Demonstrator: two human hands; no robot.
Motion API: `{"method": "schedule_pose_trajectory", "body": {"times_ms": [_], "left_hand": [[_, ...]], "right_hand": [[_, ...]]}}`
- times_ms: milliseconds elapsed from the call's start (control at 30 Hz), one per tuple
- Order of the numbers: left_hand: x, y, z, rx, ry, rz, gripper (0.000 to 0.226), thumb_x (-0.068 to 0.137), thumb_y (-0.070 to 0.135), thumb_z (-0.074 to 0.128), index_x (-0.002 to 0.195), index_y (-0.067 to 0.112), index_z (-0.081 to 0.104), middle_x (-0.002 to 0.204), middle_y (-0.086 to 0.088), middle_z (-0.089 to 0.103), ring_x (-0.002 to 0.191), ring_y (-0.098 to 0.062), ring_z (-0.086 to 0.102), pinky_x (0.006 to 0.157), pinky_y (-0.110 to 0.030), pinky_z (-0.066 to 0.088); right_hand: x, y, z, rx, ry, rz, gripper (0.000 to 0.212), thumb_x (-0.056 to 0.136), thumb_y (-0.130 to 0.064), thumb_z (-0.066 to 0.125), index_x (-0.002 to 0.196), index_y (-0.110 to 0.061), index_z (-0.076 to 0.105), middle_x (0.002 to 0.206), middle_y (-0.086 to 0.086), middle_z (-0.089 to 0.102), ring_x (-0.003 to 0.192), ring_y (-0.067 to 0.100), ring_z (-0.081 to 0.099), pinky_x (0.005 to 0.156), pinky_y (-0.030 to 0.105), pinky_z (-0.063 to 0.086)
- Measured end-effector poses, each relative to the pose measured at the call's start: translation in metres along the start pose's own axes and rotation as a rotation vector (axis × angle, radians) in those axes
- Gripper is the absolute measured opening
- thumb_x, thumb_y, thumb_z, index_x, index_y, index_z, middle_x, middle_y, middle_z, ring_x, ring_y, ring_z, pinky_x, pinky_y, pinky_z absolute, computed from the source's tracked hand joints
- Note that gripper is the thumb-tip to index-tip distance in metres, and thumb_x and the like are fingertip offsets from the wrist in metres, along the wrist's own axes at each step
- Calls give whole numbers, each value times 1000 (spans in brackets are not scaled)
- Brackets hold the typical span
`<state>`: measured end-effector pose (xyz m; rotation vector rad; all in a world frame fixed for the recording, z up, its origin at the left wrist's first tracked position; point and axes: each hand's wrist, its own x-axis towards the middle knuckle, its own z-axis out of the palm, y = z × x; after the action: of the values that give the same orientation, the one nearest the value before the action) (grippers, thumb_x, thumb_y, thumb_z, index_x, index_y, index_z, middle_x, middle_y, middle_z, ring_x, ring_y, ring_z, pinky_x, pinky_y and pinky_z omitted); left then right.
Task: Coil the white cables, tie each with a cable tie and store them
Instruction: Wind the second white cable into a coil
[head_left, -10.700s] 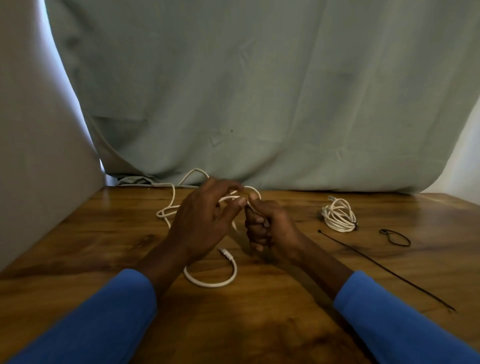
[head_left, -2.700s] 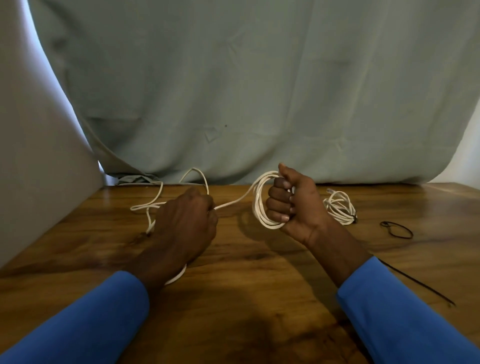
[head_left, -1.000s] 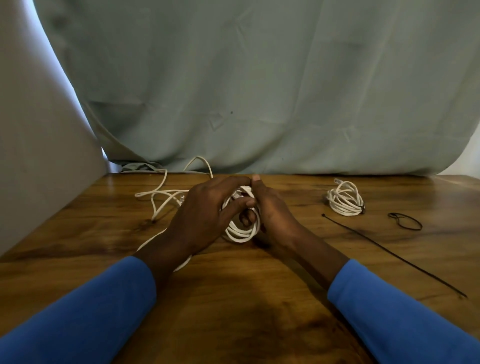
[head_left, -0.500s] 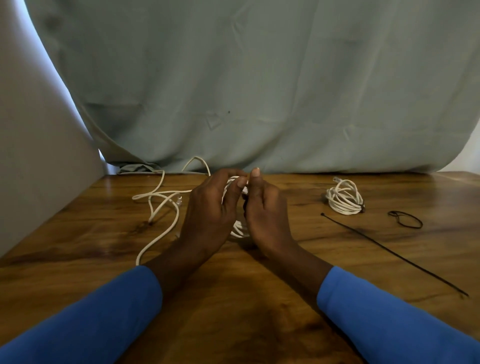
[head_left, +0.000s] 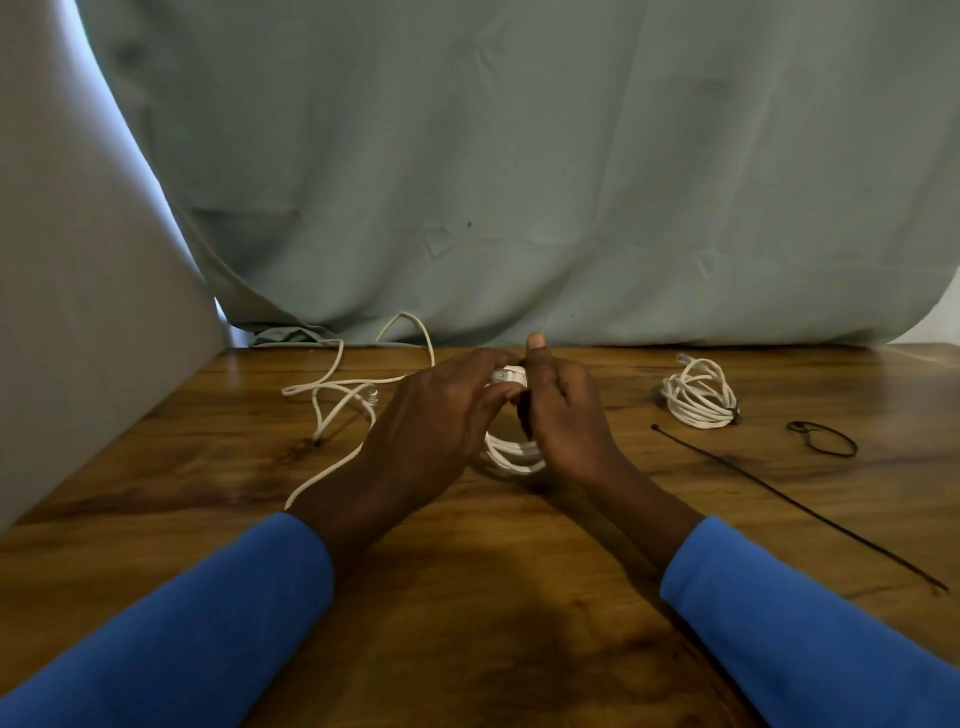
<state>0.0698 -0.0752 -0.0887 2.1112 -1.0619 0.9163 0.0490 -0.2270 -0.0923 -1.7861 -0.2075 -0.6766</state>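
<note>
Clasping coil (head_left: 511, 457) mid-table (head_left: 493, 571); left hand (head_left: 436, 426), right hand (head_left: 563, 415)

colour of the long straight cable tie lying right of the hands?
Black, a thin strip; the cable tie shows clearly in the head view.

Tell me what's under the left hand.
The white cable coil, gripped with the right hand too; a loose cable tail emerges beneath the left hand. The coil's left side is covered.
</note>
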Motion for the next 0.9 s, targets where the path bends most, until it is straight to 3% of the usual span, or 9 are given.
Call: {"method": "schedule_pose_trajectory", "body": {"times_ms": [200, 367, 500, 600, 700, 800, 900], "left_hand": [[-3, 9, 9, -134, 56, -85, 28, 109, 24, 47, 131, 16, 62, 114, 3, 69, 102, -8, 63, 87, -22, 47], [-1, 33, 20, -461, 180, -277, 28, 112, 22, 41, 131, 16, 61, 96, 6, 71, 76, -4, 68, 66, -19, 52], [-4, 41, 29, -534, 276, -422, 31, 112, 28, 39, 131, 20, 62, 106, 6, 72, 96, -5, 70, 78, -25, 58], [-6, 41, 31, -619, 339, -476, 30, 111, 31, 40, 126, 24, 64, 103, 5, 73, 95, -9, 72, 77, -31, 59], [1, 48, 34, -793, 455, -645, 26, 112, 26, 43, 110, 28, 68, 79, 7, 70, 68, -4, 65, 59, -24, 54], [11, 50, 37, -977, 570, -901, 27, 110, 19, 47, 98, 25, 70, 60, 9, 60, 48, 0, 50, 47, -17, 43], [17, 48, 35, -1073, 620, -1015, 28, 109, 13, 47, 98, 20, 71, 54, 6, 55, 40, -2, 42, 40, -19, 35]], "right_hand": [[4, -1, 9, 3, 62, 99, 61, 111, -48, 34, 66, -20, 63, 46, -10, 55, 46, 1, 51, 57, 31, 39], [-2, -7, 8, 133, 126, 49, 65, 113, -40, 31, 73, 2, 59, 45, -2, 49, 40, 8, 47, 43, 26, 37], [-4, -2, 11, 120, 140, 38, 70, 111, -47, 36, 79, 8, 64, 51, 10, 55, 45, 12, 49, 48, 30, 39], [-7, -3, 17, 132, 177, 2, 70, 108, -52, 42, 72, 2, 67, 54, 13, 61, 46, 14, 54, 49, 30, 41], [-6, -2, 22, 164, 219, 12, 67, 108, -52, 43, 64, -6, 64, 50, 4, 60, 45, 17, 57, 47, 31, 45], [-6, 2, 31, 122, 265, 43, 73, 103, -65, 39, 61, -10, 62, 51, 4, 61, 49, 22, 58, 52, 48, 53], [-9, 5, 36, 202, 231, 104, 70, 104, -63, 41, 62, -12, 65, 52, 1, 63, 49, 18, 59, 53, 40, 50]]}}
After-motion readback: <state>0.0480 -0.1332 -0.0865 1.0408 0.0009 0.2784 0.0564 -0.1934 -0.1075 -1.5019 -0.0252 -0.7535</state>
